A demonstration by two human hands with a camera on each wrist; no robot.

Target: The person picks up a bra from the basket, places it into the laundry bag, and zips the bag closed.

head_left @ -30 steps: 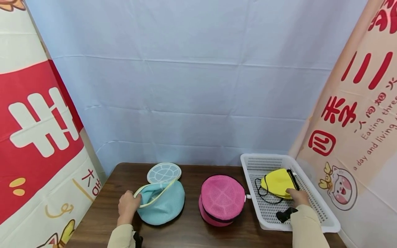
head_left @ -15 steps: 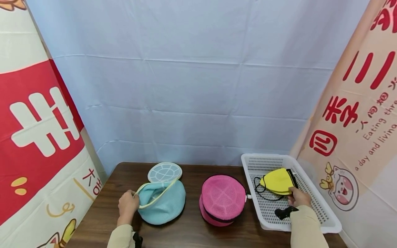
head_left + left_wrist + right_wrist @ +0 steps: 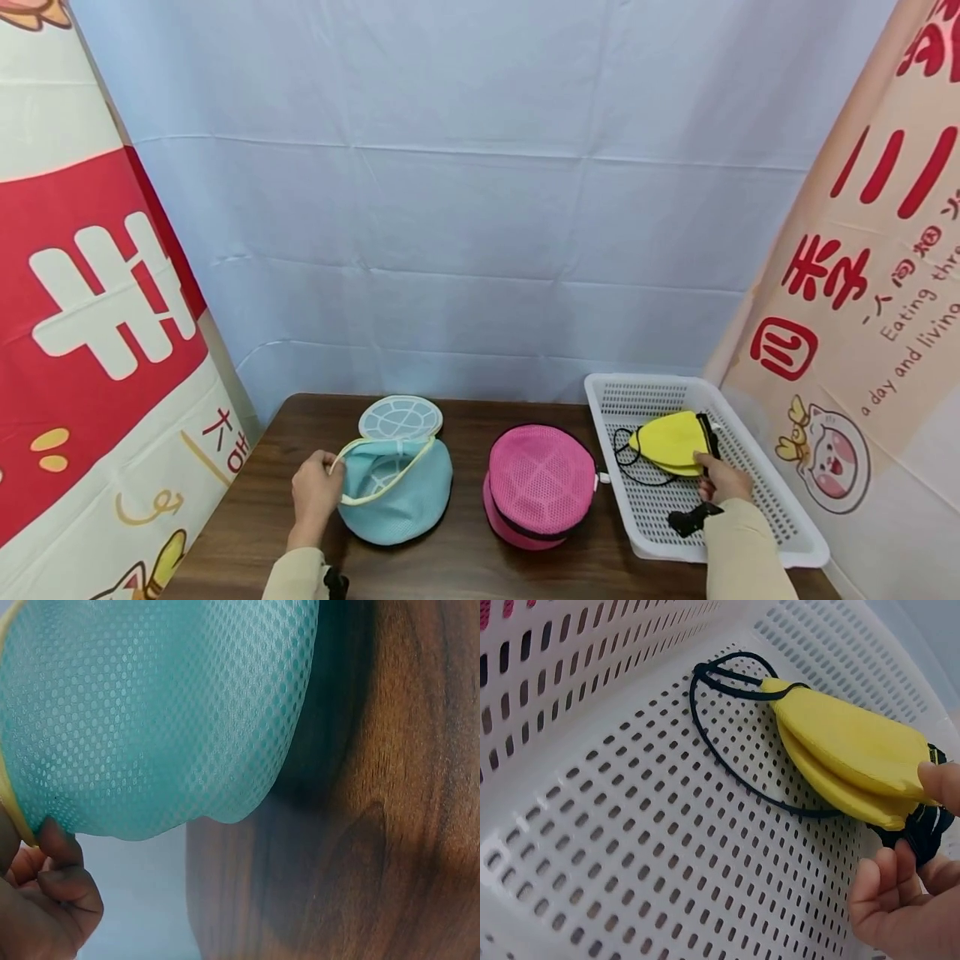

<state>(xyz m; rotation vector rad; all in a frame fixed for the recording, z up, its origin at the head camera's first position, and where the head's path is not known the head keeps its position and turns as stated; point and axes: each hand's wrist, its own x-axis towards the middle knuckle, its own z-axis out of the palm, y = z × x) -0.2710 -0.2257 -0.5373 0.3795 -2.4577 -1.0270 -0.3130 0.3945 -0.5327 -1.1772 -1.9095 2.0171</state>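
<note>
My left hand (image 3: 317,492) pinches the yellow-edged rim of a light blue mesh laundry bag (image 3: 405,508), seen also in the left wrist view. The bag's mouth gapes, and its round lid (image 3: 401,417) lies folded back behind it. On the right, a folded yellow bikini top (image 3: 670,442) lies in a white plastic basket (image 3: 637,542), its two cups nested together. Thumb and fingers of my right hand (image 3: 723,479) pinch its black band end. A loop of black cord (image 3: 727,769) trails from the pointed end onto the basket floor.
Between the blue bag and the basket stands a round pink mesh laundry bag (image 3: 540,479), with a white tag on its side toward the basket. All rest on a dark wooden table (image 3: 247,517). A pale blue curtain (image 3: 480,250) hangs behind, with printed cloths at both sides.
My right hand has drawn back slightly toward the black band end and pinches it. The blue bag's mouth has widened, with its inside base now showing; my left hand has kept its grip.
</note>
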